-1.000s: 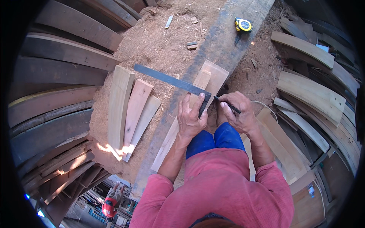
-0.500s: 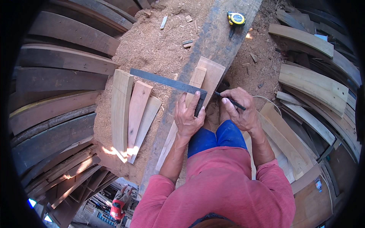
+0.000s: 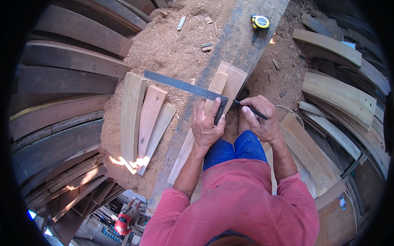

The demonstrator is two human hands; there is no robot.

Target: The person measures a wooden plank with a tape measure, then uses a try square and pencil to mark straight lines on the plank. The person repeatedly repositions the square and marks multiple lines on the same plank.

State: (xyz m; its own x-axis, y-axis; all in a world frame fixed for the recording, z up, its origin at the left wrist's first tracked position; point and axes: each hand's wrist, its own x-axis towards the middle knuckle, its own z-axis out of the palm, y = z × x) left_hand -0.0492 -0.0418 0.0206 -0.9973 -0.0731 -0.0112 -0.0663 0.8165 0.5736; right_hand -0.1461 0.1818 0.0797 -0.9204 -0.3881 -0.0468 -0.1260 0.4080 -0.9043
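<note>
My left hand (image 3: 207, 125) presses a dark metal try square (image 3: 186, 88) down on a narrow pale wood strip (image 3: 215, 86) that lies along a long grey plank (image 3: 242, 45). The square's blade runs out to the left over the sawdust. My right hand (image 3: 259, 119) holds a black pencil (image 3: 249, 109), its tip against the square's corner at the strip. A wider pale board (image 3: 234, 80) lies just right of the strip.
Three tapered pale wood pieces (image 3: 143, 121) lie side by side on the sawdust to the left. A yellow tape measure (image 3: 260, 21) sits far up the plank. Curved dark planks (image 3: 61, 82) are stacked left, curved pale ones (image 3: 340, 94) right. Small offcuts (image 3: 206, 46) lie beyond.
Both hands and the square stay in place on the strip. The view has shifted slightly, nothing else visibly moved.
</note>
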